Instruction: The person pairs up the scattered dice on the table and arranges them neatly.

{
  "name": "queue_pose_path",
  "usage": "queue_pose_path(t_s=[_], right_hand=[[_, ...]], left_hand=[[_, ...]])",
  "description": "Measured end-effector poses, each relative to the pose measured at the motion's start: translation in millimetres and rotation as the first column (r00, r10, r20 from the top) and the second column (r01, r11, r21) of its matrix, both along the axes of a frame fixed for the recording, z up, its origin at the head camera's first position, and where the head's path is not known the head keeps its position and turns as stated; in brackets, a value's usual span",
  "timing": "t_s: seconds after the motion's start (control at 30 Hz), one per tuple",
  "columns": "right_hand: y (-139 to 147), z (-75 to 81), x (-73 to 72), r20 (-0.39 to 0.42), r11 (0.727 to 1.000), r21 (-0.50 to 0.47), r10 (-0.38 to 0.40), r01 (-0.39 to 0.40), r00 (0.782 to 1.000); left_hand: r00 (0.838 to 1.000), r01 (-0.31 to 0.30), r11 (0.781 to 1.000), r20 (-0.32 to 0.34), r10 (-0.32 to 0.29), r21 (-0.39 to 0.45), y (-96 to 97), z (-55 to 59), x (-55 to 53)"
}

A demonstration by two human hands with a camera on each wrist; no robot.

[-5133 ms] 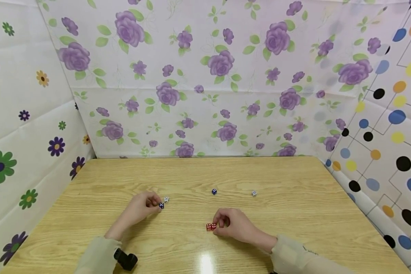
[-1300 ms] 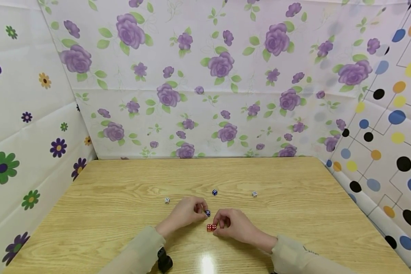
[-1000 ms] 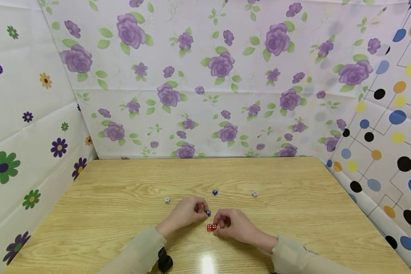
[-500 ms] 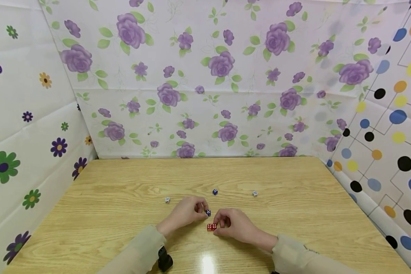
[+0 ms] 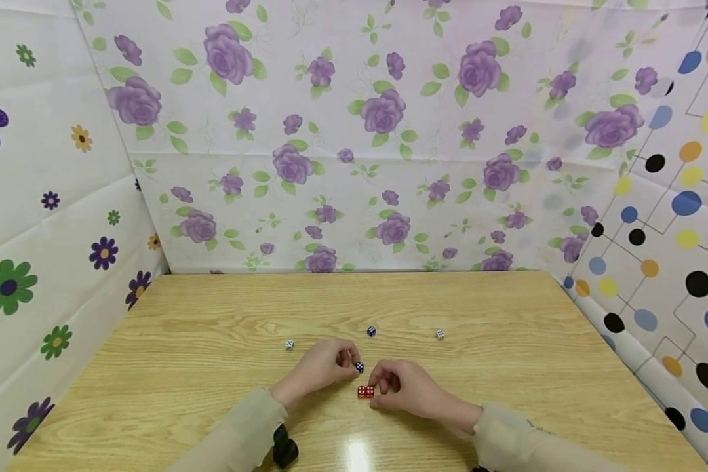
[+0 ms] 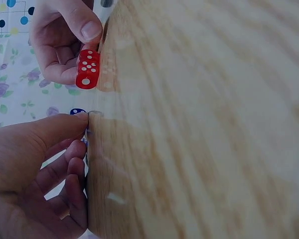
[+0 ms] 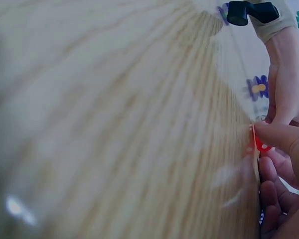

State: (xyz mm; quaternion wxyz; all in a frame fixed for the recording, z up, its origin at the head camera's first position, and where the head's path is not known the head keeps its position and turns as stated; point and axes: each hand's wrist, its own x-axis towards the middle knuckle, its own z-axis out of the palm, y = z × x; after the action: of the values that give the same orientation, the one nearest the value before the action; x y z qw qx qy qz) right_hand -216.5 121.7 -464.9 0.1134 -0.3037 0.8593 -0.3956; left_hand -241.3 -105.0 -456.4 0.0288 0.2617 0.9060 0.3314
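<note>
Head view: on the table (image 5: 224,308), two red dice (image 5: 366,392) sit side by side, touching, the pair's long axis running left to right. The right hand (image 5: 410,388) pinches the right-hand one between thumb and fingers. Just beyond, the left hand (image 5: 324,362) pinches a blue die (image 5: 359,368), a cube with a pipped face toward the camera. Farther back lie a second blue die (image 5: 372,332), a left white die (image 5: 290,344) and a right white die (image 5: 439,335), well apart.
</note>
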Motion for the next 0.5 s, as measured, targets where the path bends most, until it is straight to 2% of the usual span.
queue_pose_path(t_s=[0.2, 0.3, 0.4, 0.5], right_hand=[[6.2, 10.6, -10.0, 0.070, 0.995, 0.000, 0.096, -0.096, 0.993], [7.2, 17.9, -18.6, 0.083, 0.993, 0.020, 0.116, -0.118, 0.990], [6.3, 23.9, -30.6, 0.015, 0.993, 0.055, 0.104, -0.104, 0.994], [3.6, 27.7, -45.6, -0.101, 0.994, 0.097, 0.056, -0.046, 0.993]], left_hand=[[1.000, 0.015, 1.000, 0.003, -0.015, 0.016, -1.0, -1.1, -0.3], [1.000, 0.014, 1.000, 0.002, -0.014, 0.017, -1.3, -1.7, -0.7], [1.000, 0.011, 1.000, 0.001, -0.011, 0.006, -0.7, -1.9, -1.4], [1.000, 0.013, 1.000, -0.001, -0.013, -0.006, -0.2, -1.0, -1.5]])
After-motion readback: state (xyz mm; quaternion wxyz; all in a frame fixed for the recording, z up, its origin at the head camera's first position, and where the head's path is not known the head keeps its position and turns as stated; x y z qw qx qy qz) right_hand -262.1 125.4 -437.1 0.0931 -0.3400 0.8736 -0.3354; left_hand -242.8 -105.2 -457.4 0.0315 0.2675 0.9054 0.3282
